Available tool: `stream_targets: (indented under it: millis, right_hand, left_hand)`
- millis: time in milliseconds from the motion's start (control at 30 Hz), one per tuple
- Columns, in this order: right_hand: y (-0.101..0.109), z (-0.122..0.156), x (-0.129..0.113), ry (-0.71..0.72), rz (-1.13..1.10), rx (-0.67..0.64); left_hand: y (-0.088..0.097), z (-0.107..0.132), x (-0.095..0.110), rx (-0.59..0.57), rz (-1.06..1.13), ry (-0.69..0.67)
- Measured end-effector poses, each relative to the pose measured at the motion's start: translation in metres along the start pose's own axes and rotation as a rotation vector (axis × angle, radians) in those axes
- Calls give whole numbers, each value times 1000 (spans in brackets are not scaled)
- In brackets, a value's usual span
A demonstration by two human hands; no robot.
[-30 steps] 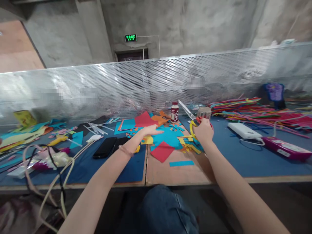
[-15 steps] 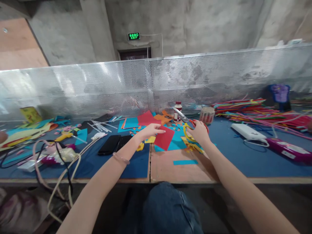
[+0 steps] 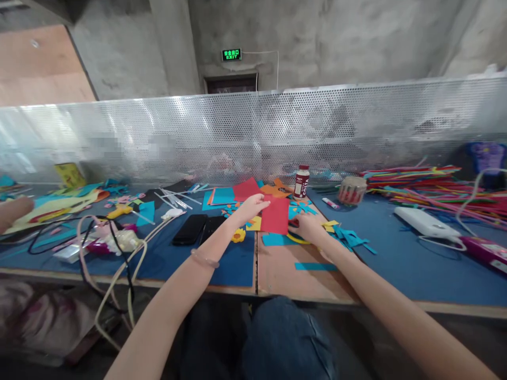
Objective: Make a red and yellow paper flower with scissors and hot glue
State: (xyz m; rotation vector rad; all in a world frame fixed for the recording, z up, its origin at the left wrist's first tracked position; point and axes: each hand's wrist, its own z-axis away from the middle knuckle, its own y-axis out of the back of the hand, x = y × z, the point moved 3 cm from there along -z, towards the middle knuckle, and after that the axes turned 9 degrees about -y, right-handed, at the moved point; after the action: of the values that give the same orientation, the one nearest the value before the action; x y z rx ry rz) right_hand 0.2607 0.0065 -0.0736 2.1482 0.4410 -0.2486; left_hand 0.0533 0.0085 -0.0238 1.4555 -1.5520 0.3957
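In the head view my left hand (image 3: 255, 206) pinches the left edge of a square red sheet of paper (image 3: 276, 215) and holds it up over the table. My right hand (image 3: 307, 228) is closed at the sheet's lower right side. A yellow handle loop of the scissors (image 3: 298, 240) shows under its fingers; the blades are hidden. Beneath lies blue paper (image 3: 277, 240), and a narrow blue strip (image 3: 316, 266) rests on the bare wood in front. Blue paper cuttings (image 3: 352, 238) lie right of my right hand, and a small yellow paper flower (image 3: 238, 235) left of the sheet.
Two black phones (image 3: 190, 230) lie to the left, near cables and a yellow glue gun (image 3: 120, 211). Behind stand a bottle (image 3: 301, 182) and a jar (image 3: 352, 191). Pipe cleaners (image 3: 420, 182) and a white power strip (image 3: 425, 222) lie right. Another person's hand (image 3: 13, 214) is far left.
My right hand has come down and left to the red sheet, and the scissors' blades, raised before, are now out of sight. The sheet has turned more upright. The view has shifted left.
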Motion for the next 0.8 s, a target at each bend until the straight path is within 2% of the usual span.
stream_targets:
  millis: [100, 233, 300, 367, 500, 600, 700, 800]
  right_hand:
    - [20, -4, -12, 59, -46, 83]
    - [46, -4, -39, 105, -122, 269]
    - [52, 1, -56, 276, -174, 367]
    - [54, 5, -66, 339, -196, 435]
    - [54, 11, -68, 334, -228, 482]
    - [57, 15, -64, 344, -238, 502]
    - [61, 21, -62, 368, -258, 537]
    - [63, 24, -62, 363, -303, 580]
  left_hand:
    - [-2, 0, 3, 73, -38, -38]
    - [-7, 3, 10, 171, -83, -101]
    - [-12, 4, 13, 193, -92, -126]
    - [-18, 6, 16, 189, -88, -146]
    - [-31, 11, 25, 169, -80, -165]
    - [-38, 16, 33, 166, -25, -238]
    - [-41, 19, 37, 188, 62, -321]
    - [-43, 18, 34, 246, 203, -321]
